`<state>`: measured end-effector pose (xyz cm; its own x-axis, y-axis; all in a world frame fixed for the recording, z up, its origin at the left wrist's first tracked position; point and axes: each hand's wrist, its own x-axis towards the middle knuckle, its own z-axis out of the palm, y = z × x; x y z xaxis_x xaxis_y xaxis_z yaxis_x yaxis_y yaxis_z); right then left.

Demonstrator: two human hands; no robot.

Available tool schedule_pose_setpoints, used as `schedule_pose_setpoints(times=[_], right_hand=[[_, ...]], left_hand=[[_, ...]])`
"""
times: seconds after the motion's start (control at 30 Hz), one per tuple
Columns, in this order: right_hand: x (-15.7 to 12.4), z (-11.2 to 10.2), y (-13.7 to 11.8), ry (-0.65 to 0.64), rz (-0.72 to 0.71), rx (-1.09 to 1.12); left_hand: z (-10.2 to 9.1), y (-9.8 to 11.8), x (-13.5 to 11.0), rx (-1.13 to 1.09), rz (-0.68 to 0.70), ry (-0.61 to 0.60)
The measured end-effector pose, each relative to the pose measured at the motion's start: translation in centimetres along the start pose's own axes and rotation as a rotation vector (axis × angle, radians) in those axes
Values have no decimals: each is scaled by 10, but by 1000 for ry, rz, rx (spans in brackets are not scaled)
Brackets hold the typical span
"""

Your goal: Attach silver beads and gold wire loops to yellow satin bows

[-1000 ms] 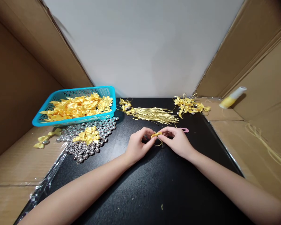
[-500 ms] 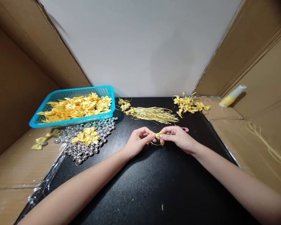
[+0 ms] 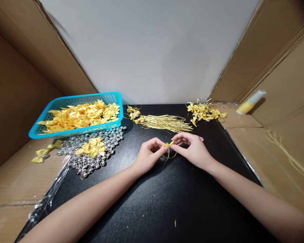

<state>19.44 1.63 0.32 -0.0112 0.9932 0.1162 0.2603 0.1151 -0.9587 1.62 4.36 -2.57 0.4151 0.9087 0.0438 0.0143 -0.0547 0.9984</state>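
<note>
Over the middle of the black table [image 3: 152, 199], my left hand [image 3: 151, 153] and my right hand [image 3: 190, 147] pinch a small yellow ribbon bow [image 3: 169, 145] from its two sides. A thin gold cord [image 3: 174, 156] loops down beneath the bow, with a loose end trailing toward the table. Just beyond my hands lies a bundle of gold cords [image 3: 167, 123]. Part of a pink item [image 3: 202, 138] shows behind my right hand.
At left, a blue basket [image 3: 31, 133] holds many yellow bows; silver beads [image 3: 84, 168] with several bows [image 3: 92, 147] on them lie before it. Corded bows [image 3: 205, 112] are piled back right. Cardboard walls [image 3: 288, 84] flank the table; a white-yellow tube [image 3: 252, 102] is at right.
The bow has turned between my fingers, and its cord loop now hangs lower. My right hand has tilted and covers more of the pink item. The view has shifted slightly.
</note>
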Motion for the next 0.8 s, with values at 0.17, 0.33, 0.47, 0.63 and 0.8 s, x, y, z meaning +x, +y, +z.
schedule_pose_setpoints(times=[0.17, 0.33, 0.47, 0.63, 0.8], right_hand=[[0, 1, 4, -27, 3, -22], [2, -4, -1, -114, 13, -56], [4, -9, -7, -184, -8, -145], [8, -14, -4, -321, 160, 86], [11, -14, 2, -406, 274, 288]], left_hand=[[1, 3, -2, 233, 90, 54], [-1, 2, -1, 218, 60, 59], [-3, 2, 0, 64, -23, 33], [-3, 6, 3, -131, -106, -32], [-4, 6, 5, -211, -142, -73]])
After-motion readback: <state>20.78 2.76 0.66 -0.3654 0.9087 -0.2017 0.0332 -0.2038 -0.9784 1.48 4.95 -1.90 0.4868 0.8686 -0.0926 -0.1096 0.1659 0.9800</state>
